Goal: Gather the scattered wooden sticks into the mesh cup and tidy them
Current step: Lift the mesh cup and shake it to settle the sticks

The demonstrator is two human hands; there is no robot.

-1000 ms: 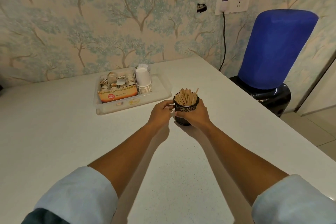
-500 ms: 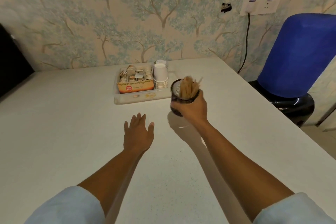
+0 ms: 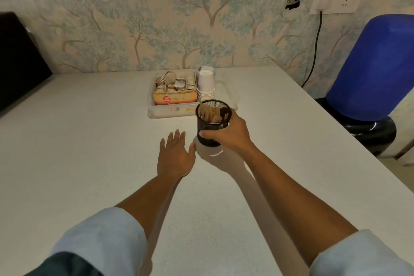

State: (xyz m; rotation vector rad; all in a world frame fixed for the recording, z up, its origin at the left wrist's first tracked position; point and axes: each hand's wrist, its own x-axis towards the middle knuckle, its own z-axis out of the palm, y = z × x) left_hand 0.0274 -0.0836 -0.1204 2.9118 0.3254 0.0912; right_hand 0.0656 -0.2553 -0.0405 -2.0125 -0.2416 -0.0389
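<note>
My right hand (image 3: 230,134) grips a black mesh cup (image 3: 211,128) from its right side and holds it just above the white table (image 3: 89,141), tilted a little toward me. A bunch of wooden sticks (image 3: 209,113) stands inside the cup, blurred by motion and leaning to its left. My left hand (image 3: 175,157) lies flat on the table with fingers spread, just left of the cup and not touching it. I see no loose sticks on the table.
A clear tray (image 3: 230,96) behind the cup holds a box of tea bags (image 3: 174,93) and a stack of white paper cups (image 3: 206,86). A blue water jug (image 3: 376,69) stands past the table's right edge. A dark object (image 3: 18,58) is at the far left.
My left hand let go of the cup and came down flat on the table. My right hand lifted the cup and tipped it; the sticks slid lower inside.
</note>
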